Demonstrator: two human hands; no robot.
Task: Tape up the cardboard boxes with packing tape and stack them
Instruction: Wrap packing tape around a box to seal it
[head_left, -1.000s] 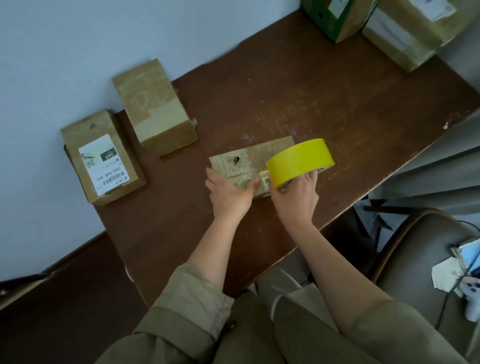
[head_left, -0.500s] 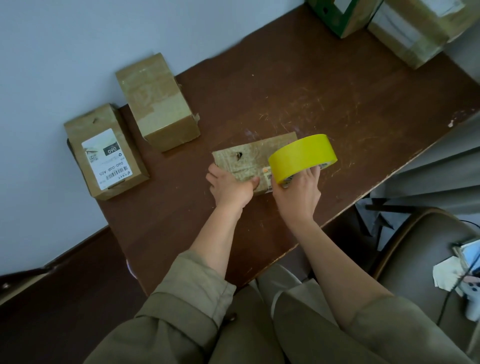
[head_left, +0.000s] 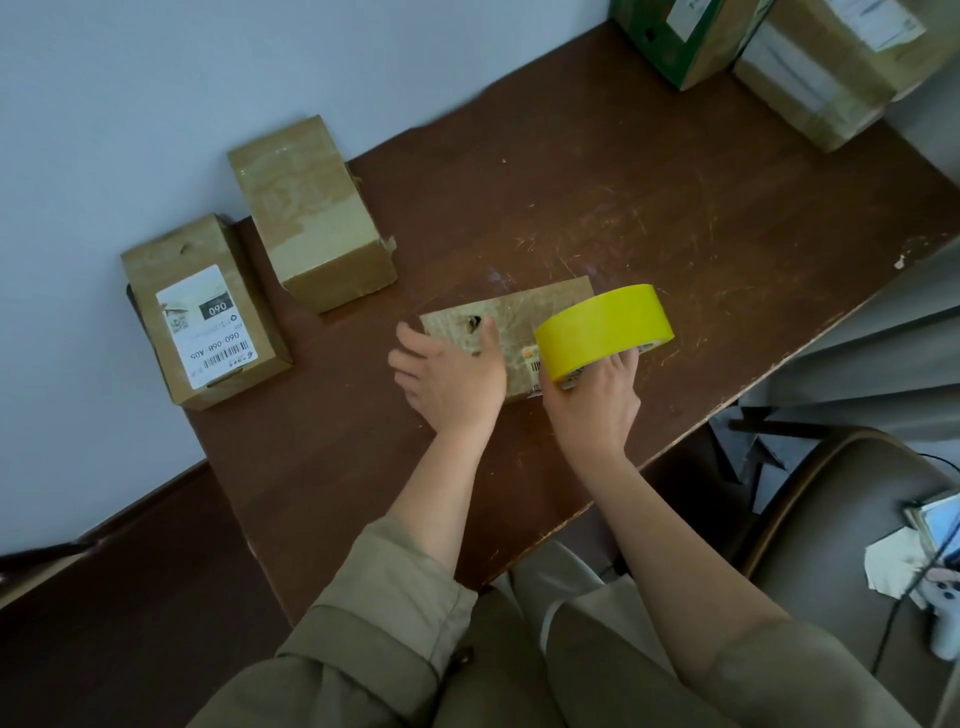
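- Right hand (head_left: 592, 405) is gripping the yellow tape roll (head_left: 602, 330), holding it over the right end of the flat box (head_left: 511, 325).
- Left hand (head_left: 452, 376) is lying on the box's left part, fingers spread and relaxed, gripping nothing.
- Box is lying mid-surface (head_left: 649, 208).
- Labelled box (head_left: 202, 312) and plain box (head_left: 311, 213) are sitting at the left edge, just beside each other.

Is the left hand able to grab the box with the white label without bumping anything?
Probably yes: the left hand lies open, and only bare table separates it from the labelled box.
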